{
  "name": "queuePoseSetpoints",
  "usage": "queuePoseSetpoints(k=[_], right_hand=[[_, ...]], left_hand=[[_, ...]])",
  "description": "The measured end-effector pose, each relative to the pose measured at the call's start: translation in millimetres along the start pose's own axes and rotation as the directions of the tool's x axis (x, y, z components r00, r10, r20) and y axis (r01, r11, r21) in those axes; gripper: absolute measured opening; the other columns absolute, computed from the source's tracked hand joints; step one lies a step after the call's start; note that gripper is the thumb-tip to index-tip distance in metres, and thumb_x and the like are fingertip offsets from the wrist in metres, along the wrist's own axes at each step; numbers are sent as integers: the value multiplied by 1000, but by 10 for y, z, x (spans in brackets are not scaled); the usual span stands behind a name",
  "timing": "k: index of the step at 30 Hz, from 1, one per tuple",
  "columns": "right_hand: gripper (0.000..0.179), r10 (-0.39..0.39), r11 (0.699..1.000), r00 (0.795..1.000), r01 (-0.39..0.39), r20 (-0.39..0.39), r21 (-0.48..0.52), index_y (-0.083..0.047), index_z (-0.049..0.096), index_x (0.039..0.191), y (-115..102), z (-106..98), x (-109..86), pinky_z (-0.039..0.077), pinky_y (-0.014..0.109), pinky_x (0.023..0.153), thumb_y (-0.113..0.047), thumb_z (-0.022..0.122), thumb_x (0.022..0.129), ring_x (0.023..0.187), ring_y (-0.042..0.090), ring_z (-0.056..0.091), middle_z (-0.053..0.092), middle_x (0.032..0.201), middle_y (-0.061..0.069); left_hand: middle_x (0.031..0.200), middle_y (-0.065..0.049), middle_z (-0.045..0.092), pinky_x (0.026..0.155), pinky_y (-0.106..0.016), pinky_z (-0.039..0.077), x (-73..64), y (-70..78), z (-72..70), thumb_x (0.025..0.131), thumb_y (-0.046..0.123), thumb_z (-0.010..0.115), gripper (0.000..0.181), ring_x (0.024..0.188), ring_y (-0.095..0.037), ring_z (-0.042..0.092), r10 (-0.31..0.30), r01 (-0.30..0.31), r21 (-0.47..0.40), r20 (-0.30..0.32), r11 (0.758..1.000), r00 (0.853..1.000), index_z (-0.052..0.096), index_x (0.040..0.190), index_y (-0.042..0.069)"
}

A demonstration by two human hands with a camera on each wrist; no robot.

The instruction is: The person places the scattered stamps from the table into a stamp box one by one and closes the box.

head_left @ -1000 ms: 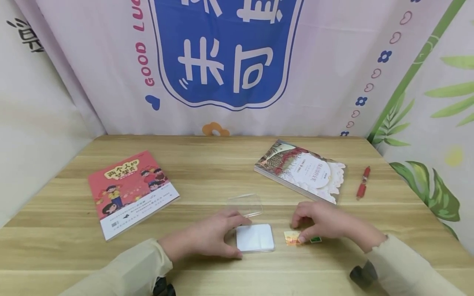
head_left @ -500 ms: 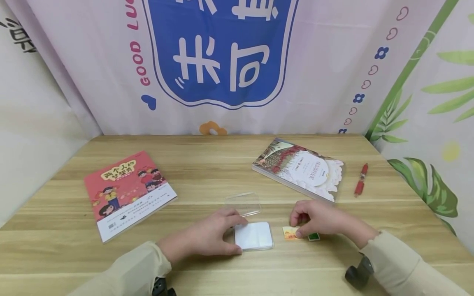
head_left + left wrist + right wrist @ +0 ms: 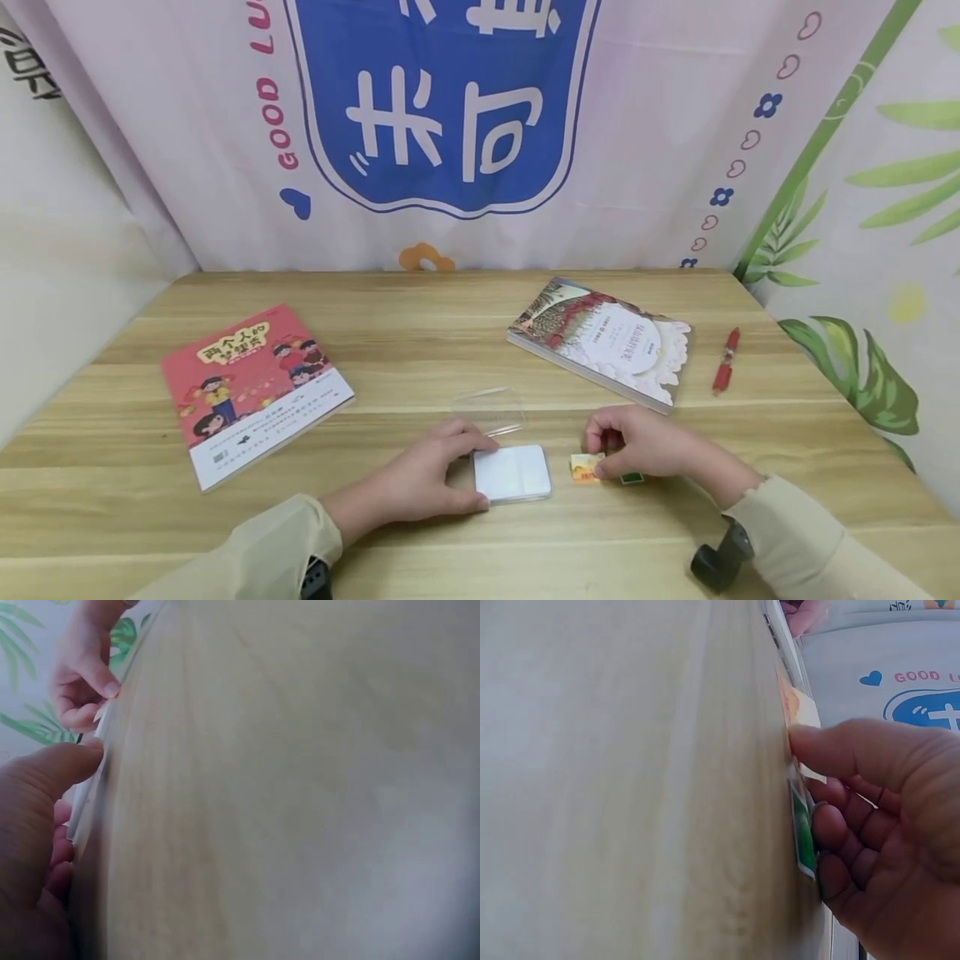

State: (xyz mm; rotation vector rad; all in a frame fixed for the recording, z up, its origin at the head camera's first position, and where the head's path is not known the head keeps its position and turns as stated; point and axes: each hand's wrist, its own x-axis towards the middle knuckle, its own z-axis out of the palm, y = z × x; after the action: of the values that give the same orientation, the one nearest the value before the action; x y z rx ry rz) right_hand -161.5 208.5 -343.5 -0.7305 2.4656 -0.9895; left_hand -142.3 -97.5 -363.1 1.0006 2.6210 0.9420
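Observation:
A shallow clear plastic case (image 3: 512,473) with a white inside lies on the table in front of me. My left hand (image 3: 431,475) holds it at the left side, with the thumb at the near corner and the fingers at the far one. To its right is a stamp-sized orange-and-yellow paper (image 3: 585,468). My right hand (image 3: 637,442) pinches its right edge, thumb in front and fingers curled behind, as the right wrist view shows. A small green paper (image 3: 802,832) with a pale border lies under that hand's curled fingers. Behind the case rests a clear plastic lid (image 3: 487,408).
A red-and-white book (image 3: 255,383) lies at the left of the wooden table (image 3: 420,333). Another book (image 3: 600,337) lies at the back right, with a red pen (image 3: 725,361) beside it. A printed curtain (image 3: 637,125) hangs behind the table.
The head view has shifted slightly, so everything sits a little further left and up. The left hand stays at the case. The right hand's thumb stays on the orange paper.

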Motion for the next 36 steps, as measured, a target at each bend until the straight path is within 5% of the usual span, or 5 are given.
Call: queuePoseSetpoints(k=[9, 19, 25, 36], right_hand=[[4, 16, 1000, 999, -17, -34, -12, -8, 63, 84, -25, -50, 38, 43, 22, 65, -5, 63, 82, 72, 10, 49, 58, 78, -3], [6, 129, 987, 992, -127, -16, 100, -5, 64, 88, -26, -112, 106, 42, 29, 71, -6, 63, 82, 78, 17, 51, 62, 84, 2], [10, 116, 981, 993, -114, -6, 155, -2, 64, 91, 4, -165, 121, 43, 26, 62, -7, 62, 83, 70, 15, 49, 58, 79, 3], [17, 51, 968, 998, -56, 27, 246, 1, 62, 96, -122, -161, 194, 45, 27, 70, -10, 62, 84, 78, 15, 52, 60, 87, 6]], left_hand=[[118, 8, 52, 94, -31, 42, -5, -55, 19, 72, 35, 77, 53, 108, -11, 49, 11, -12, -31, -30, 999, 999, 60, 119, 19], [115, 9, 53, 94, -29, 42, -11, -58, 17, 72, 36, 78, 52, 105, -9, 50, 8, -9, -49, -18, 999, 1000, 60, 118, 19], [116, 8, 53, 93, -29, 42, -22, -43, 41, 71, 34, 78, 53, 105, -9, 50, -6, 5, -43, -29, 999, 1000, 60, 119, 19], [116, 8, 52, 93, -28, 42, -38, -30, 26, 71, 32, 78, 52, 104, -8, 50, -18, 16, -49, -32, 999, 999, 60, 118, 19]])
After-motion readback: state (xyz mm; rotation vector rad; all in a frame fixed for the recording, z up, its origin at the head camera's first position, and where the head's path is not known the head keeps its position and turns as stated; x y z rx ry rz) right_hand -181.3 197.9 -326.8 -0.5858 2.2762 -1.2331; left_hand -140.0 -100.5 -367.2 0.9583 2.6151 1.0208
